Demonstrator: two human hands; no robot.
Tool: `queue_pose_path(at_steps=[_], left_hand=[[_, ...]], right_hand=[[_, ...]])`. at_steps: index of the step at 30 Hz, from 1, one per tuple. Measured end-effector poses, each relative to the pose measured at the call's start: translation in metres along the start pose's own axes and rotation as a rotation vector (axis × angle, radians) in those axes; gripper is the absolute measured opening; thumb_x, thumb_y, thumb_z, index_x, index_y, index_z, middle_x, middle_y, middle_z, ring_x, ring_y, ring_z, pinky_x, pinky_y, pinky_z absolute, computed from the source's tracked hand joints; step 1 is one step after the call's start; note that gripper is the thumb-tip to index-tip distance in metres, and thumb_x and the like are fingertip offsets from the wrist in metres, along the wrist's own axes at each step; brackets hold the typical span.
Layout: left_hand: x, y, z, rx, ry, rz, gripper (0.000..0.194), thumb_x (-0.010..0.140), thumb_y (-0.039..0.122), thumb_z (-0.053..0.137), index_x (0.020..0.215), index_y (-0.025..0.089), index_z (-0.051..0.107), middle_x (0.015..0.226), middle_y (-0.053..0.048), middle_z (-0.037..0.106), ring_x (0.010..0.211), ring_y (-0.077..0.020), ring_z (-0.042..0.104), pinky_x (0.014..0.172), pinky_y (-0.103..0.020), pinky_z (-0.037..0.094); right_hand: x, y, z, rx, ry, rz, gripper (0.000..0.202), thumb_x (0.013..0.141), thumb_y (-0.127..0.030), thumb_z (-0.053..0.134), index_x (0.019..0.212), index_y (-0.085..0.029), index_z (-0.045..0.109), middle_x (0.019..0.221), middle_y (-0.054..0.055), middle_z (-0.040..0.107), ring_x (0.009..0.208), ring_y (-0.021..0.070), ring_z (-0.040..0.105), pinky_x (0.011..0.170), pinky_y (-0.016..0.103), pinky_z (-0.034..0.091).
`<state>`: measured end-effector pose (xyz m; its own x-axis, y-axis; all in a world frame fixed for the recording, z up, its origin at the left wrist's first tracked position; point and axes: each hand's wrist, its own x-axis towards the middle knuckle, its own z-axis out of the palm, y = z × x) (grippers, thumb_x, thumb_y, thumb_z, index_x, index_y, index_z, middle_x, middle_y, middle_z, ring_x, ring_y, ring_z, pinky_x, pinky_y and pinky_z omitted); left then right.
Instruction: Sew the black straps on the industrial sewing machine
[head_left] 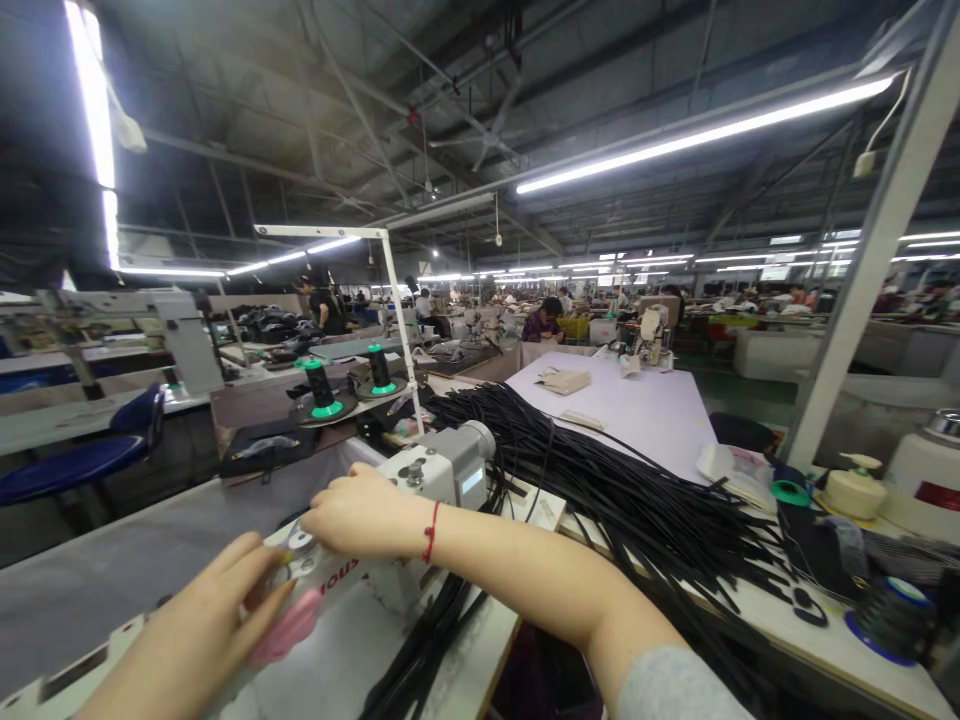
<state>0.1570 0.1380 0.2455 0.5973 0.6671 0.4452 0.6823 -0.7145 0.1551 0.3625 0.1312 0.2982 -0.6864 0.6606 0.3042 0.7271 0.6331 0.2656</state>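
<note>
A white sewing machine [448,468] with a small lit display stands before me. My right hand [367,512], a red string bracelet on its wrist, reaches across the machine's arm with its fingers bent down over the top. My left hand [217,605] is at the needle end of the machine, its thumb and fingers drawn together beside a round metal dial [300,540]. Whatever either hand pinches is hidden or too fine to see. A pink cloth-like piece [289,628] is on the machine head just below the left fingers. Black straps [431,640] run beneath the machine's arm.
A large bundle of black straps [600,480] spreads to the right. Two black thread cones [318,385] stand on a rack behind the machine. At right are a dark thread spool [892,615], scissors handles [810,605] and a pump bottle [855,490]. Other people work farther back.
</note>
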Motion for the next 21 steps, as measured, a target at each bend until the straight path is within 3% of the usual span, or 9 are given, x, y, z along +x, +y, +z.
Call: queue_pose_path(at_steps=[4, 9, 12, 16, 21], left_hand=[[-0.025, -0.013, 0.003, -0.027, -0.021, 0.060, 0.022, 0.092, 0.036, 0.043, 0.095, 0.024, 0.061, 0.095, -0.006, 0.060, 0.080, -0.0195, 0.064, 0.072, -0.028, 0.050], [-0.034, -0.025, -0.001, 0.035, -0.043, -0.011, 0.023, 0.092, 0.036, 0.043, 0.094, 0.023, 0.062, 0.095, -0.006, 0.058, 0.076, -0.0196, 0.064, 0.070, -0.029, 0.049], [-0.033, -0.020, -0.002, 0.075, -0.060, -0.047, 0.027, 0.092, 0.033, 0.037, 0.089, 0.021, 0.061, 0.094, -0.007, 0.057, 0.073, -0.0200, 0.064, 0.069, -0.032, 0.048], [-0.032, -0.009, -0.006, 0.104, -0.100, -0.071, 0.027, 0.090, 0.030, 0.036, 0.083, 0.020, 0.060, 0.092, -0.007, 0.057, 0.073, -0.0209, 0.063, 0.070, -0.033, 0.047], [-0.030, 0.000, -0.014, 0.146, -0.132, -0.079, 0.024, 0.088, 0.025, 0.035, 0.081, 0.020, 0.058, 0.091, -0.007, 0.056, 0.076, -0.0209, 0.062, 0.070, -0.033, 0.046]], right_hand=[[-0.006, 0.007, -0.001, -0.004, -0.027, 0.025, 0.016, 0.092, -0.023, 0.053, 0.088, -0.021, 0.069, 0.104, 0.003, 0.074, 0.094, 0.0241, 0.068, 0.073, 0.040, 0.051], [0.028, 0.023, 0.011, -0.012, -0.108, 0.101, 0.020, 0.086, -0.010, 0.052, 0.081, -0.016, 0.071, 0.092, 0.008, 0.077, 0.089, 0.0291, 0.072, 0.067, 0.040, 0.055], [0.043, 0.005, 0.008, 0.012, -0.090, 0.096, 0.022, 0.088, -0.010, 0.049, 0.090, -0.016, 0.069, 0.093, 0.008, 0.077, 0.087, 0.0272, 0.073, 0.062, 0.037, 0.057], [0.032, -0.018, -0.008, 0.067, -0.142, 0.013, 0.018, 0.091, -0.017, 0.050, 0.098, -0.021, 0.066, 0.097, 0.005, 0.077, 0.085, 0.0251, 0.073, 0.064, 0.037, 0.058], [0.030, -0.002, -0.017, 0.016, -0.234, 0.086, 0.021, 0.085, -0.008, 0.052, 0.085, -0.016, 0.071, 0.095, 0.012, 0.078, 0.088, 0.0300, 0.074, 0.066, 0.039, 0.058]])
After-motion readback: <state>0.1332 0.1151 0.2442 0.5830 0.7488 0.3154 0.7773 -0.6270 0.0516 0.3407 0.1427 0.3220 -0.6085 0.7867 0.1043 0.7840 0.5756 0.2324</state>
